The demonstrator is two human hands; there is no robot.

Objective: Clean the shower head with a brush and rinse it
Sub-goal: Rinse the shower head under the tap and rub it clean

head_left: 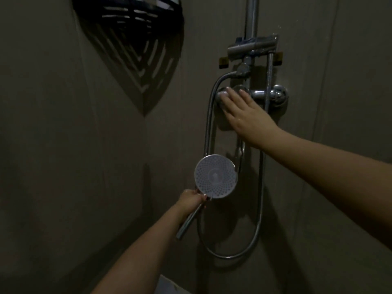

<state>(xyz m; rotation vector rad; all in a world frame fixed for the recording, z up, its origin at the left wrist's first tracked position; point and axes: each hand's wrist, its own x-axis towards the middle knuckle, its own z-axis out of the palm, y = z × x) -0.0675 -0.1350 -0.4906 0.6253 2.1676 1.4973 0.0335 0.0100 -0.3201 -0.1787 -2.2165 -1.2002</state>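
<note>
The round white shower head (215,177) faces me, its dotted spray plate upright at the middle of the view. My left hand (191,200) grips it at the neck, just above its chrome handle (188,221). A thin trickle hangs from the plate's lower edge. My right hand (244,111) lies flat with fingers spread over the left part of the chrome mixer valve (263,95) on the wall. A chrome hose (259,219) loops from the valve down and around to the handle. No brush is in view.
A vertical chrome riser pipe (252,20) with a slider bracket (252,47) stands above the valve. A dark slotted corner shelf (127,9) casts a striped shadow at the upper left. Beige tiled walls meet in a corner at the left.
</note>
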